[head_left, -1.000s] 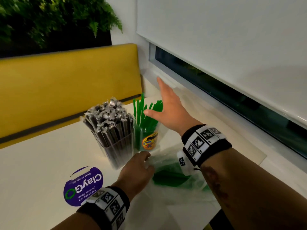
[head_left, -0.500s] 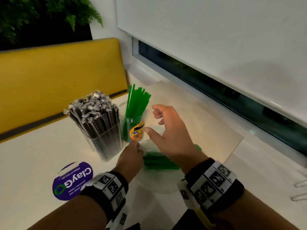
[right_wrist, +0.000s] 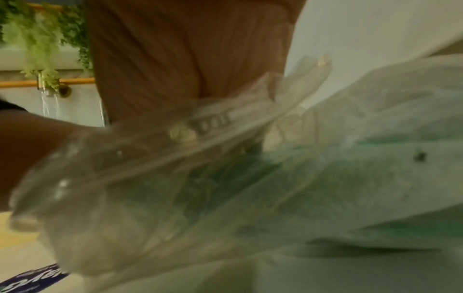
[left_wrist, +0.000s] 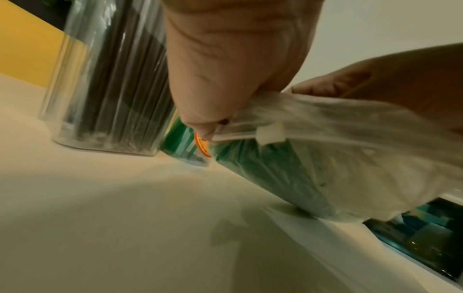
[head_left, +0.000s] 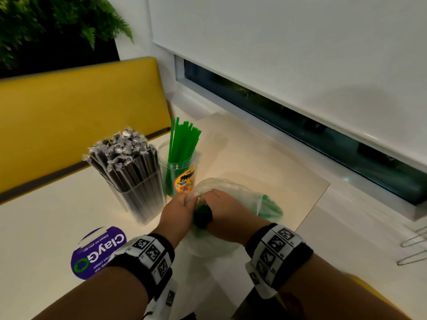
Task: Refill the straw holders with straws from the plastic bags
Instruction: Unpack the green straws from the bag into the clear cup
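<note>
A clear plastic bag point(head_left: 233, 188) of green straws point(head_left: 269, 205) lies on the white table point(head_left: 46, 227), just in front of the green straw holder point(head_left: 182, 179). My left hand point(head_left: 178, 210) pinches the bag's open edge point(left_wrist: 250, 126). My right hand point(head_left: 225, 211) grips the bag mouth point(right_wrist: 200, 138) from the other side, fingers hidden under plastic. The green straw bundle point(left_wrist: 270, 178) shows through the bag, its end point(head_left: 202, 215) between my hands. A clear holder of wrapped black straws point(head_left: 129, 172) stands to the left.
A purple ClayGo sticker point(head_left: 99, 250) sits on the table at the near left. A yellow bench back point(head_left: 80, 107) runs behind the holders. A window sill and blind point(head_left: 300, 65) close the right side. Wire hangers point(head_left: 413, 248) lie at the far right.
My right hand came back from the green holder and down onto the bag, meeting my left hand at its mouth. The left hand stayed on the bag.
</note>
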